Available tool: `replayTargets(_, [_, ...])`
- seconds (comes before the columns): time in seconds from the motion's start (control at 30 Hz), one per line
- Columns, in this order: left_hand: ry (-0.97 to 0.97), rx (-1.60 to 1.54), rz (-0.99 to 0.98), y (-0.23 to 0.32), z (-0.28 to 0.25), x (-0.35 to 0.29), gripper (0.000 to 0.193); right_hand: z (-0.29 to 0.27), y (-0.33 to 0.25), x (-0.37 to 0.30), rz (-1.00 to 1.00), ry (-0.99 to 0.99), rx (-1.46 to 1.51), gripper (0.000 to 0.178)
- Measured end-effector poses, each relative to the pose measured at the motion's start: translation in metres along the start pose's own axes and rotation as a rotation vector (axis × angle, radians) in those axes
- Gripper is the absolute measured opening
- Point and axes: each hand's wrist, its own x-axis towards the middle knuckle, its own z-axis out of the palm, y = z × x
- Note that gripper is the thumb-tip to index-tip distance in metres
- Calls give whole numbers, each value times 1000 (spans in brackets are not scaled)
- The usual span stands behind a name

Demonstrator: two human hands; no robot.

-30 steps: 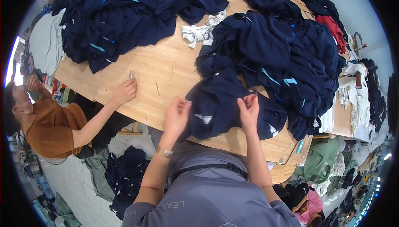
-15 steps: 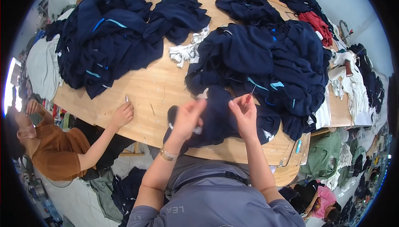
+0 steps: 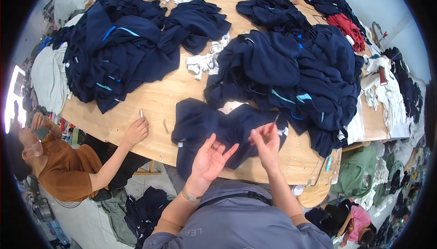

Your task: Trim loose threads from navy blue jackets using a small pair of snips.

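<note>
Navy garment (image 3: 214, 128) spread flat on the wooden table (image 3: 154, 101), at the near edge just in front of the torso. Left hand (image 3: 210, 158) over its lower part, palm up, fingers spread apart, gripping nothing. Right hand (image 3: 266, 140) above the garment's right side, fingertips pinched together on a small thin tool (image 3: 275, 119), kind impossible to tell. Heaps of navy clothes (image 3: 291, 71) just behind. Co-worker's hand (image 3: 136, 130) resting on the table to the left.

Person, own body: grey-blue short-sleeved top with a dark strap across the chest, bare forearms, a metal bracelet (image 3: 190, 196) on the left wrist.
</note>
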Motion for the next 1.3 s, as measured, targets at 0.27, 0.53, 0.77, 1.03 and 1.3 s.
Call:
replayTargets(0.27, [-158, 67, -13, -11, -9, 0, 9, 25, -16, -10, -155, -178, -302, 21])
replayTargets(0.53, [-84, 272, 170, -15, 2, -1, 16, 18, -26, -6, -188, -152, -385, 24])
replayTargets(0.77, [-219, 320, 319, 29, 33, 0, 15, 12, -9, -3, -77, -143, -158, 24])
replayTargets(1.03, [-433, 121, 1169, 65, 98, -26, 20, 6, -8, -5, -161, 104, -9, 29])
replayTargets(1.3, [-149, -158, -119, -24, 1, -4, 28, 1, 8, -12, -23, 24, 11, 35])
